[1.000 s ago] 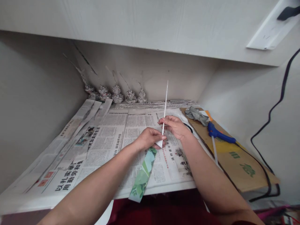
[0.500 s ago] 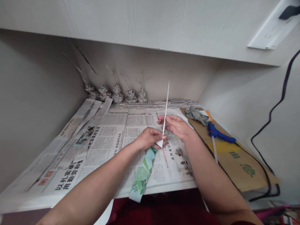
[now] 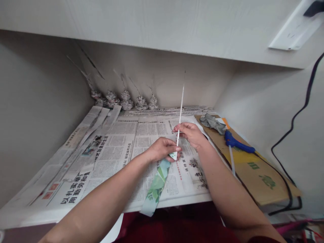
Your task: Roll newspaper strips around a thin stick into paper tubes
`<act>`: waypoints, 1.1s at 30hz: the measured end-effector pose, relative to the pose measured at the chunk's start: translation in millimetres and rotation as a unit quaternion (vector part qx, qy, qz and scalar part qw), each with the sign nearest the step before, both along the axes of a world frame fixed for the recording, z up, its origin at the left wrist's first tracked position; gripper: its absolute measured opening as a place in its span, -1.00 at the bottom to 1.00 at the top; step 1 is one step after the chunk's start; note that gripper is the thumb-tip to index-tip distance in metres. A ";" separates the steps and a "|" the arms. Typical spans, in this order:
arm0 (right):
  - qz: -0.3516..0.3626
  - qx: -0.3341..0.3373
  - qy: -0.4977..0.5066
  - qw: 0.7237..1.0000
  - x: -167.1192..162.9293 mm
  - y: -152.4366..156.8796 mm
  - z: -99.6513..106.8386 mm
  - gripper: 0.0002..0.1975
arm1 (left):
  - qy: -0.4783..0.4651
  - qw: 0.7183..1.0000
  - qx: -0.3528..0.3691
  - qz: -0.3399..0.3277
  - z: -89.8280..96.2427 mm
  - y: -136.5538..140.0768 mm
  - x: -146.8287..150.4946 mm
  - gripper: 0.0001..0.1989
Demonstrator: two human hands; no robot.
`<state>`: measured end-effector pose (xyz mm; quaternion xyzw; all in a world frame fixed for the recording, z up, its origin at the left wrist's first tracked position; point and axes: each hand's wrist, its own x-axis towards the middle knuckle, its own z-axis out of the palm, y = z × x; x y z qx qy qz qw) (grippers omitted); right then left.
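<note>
Since half a second ago, brings thumb and fingers of the right hand (image 3: 191,133) together on the white rod (image 3: 181,109), after having them loosely parted around it. Also shows green print now at the rod's folded foot, in place of plain white. Keeps the left hand (image 3: 162,148) at nearly the same spot.

Pinches the foot of the rod with the left hand, thumb in front, and grips a little higher with the right, leaving the long thin end to rise above both, leaning slightly right. Holds it over the newspaper (image 3: 149,141), between table (image 3: 182,201) edge and back wall. Lets the leaf strip (image 3: 156,189) run down from just below the left hand, lower end past the table's front edge.

At the back left, five woven gourds (image 3: 126,101) with thin tails pointing up. Along the back, a row of thin sticks (image 3: 174,111). At the left, loose cut papers (image 3: 97,121) over the newspaper. On the right, cardboard (image 3: 255,182), with a grey rag (image 3: 212,123) and a blue glue gun (image 3: 238,144) on top
</note>
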<state>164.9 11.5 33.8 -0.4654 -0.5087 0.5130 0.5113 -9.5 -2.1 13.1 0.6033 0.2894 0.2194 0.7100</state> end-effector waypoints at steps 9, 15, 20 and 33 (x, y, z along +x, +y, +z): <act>0.039 -0.018 0.048 0.998 0.8 -0.7 -1.7 -0.77 | 0.002 1.000 -0.004 -0.002 -1.5 -0.7 0.4 -0.60; 0.086 -0.018 0.046 0.995 4.0 -1.4 -1.2 -0.72 | 0.003 1.000 -0.004 0.018 -3.7 1.0 -0.3 -0.60; 0.044 -0.011 0.038 0.998 5.0 -1.8 -1.1 -0.82 | -0.002 1.000 -0.003 -0.004 -3.0 0.4 0.0 -0.61; 0.090 -0.016 0.053 0.994 5.0 -2.0 -0.4 -0.75 | 0.003 1.000 -0.016 0.022 2.8 -2.8 0.2 -0.60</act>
